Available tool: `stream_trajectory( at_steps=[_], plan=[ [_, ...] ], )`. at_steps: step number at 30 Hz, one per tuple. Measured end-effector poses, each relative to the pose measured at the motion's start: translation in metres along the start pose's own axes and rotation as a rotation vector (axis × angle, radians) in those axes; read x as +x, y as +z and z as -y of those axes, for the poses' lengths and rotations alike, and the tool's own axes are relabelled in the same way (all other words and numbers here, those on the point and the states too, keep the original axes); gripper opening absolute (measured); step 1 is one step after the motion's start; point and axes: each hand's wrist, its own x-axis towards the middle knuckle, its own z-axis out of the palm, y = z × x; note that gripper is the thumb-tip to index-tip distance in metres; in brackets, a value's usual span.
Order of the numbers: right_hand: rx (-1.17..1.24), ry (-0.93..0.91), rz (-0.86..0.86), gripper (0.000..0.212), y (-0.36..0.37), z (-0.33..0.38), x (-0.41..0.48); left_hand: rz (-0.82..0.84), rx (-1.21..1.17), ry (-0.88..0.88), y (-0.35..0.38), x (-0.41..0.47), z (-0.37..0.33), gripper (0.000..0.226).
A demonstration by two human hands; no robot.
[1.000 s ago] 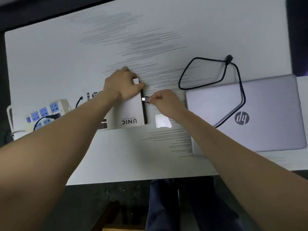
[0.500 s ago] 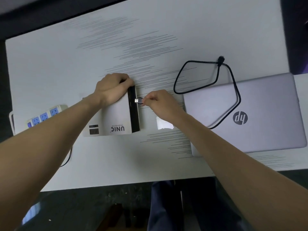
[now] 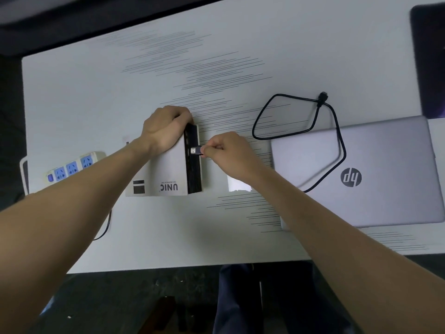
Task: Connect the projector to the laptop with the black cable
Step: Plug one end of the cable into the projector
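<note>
Plug [image 3: 195,150] and port side now meet: across the last second the right hand [image 3: 226,153] has carried the cable's metal tip from a clear gap to the black ported face of the projector [image 3: 166,172], which has been tipped so that face shows. In the head view, the left hand [image 3: 163,127] is closed over the projector's twelve o'clock end, steadying it; the right pinches the plug between thumb and fingers. Whether the tip is seated is unclear. The black cable [image 3: 337,145] loops toward three o'clock over the shut HP laptop [image 3: 375,174] on the bench [image 3: 96,92]; its other end [image 3: 322,95] lies free, so the laptop side is likely yet to do.
</note>
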Motion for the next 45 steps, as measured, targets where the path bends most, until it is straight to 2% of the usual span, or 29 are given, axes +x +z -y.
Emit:
stream_trajectory(
  at_steps=[17,26,32,38,41,45],
  plan=[
    [-0.107,-0.012,-0.017,0.026,0.01,0.011,0.006,-0.029,0.001,0.015,-0.001,0.002,0.005,0.041],
    [-0.212,-0.007,0.002,0.033,0.006,0.016,0.012,-0.037,0.011,0.023,0.0,0.003,0.004,0.038],
    [-0.328,-0.055,-0.038,0.036,0.006,0.022,0.012,-0.07,0.044,0.002,0.002,0.004,0.003,0.046],
    [-0.33,-0.064,0.022,0.046,0.0,0.018,0.017,-0.125,0.096,-0.036,0.007,0.004,-0.004,0.048],
    [-0.286,-0.078,0.021,0.034,0.0,0.015,0.015,-0.14,0.111,-0.052,0.009,0.006,-0.006,0.047],
    [-0.264,-0.087,0.006,0.032,0.002,0.014,0.014,-0.16,0.128,-0.052,0.011,0.006,-0.008,0.051]
  ],
)
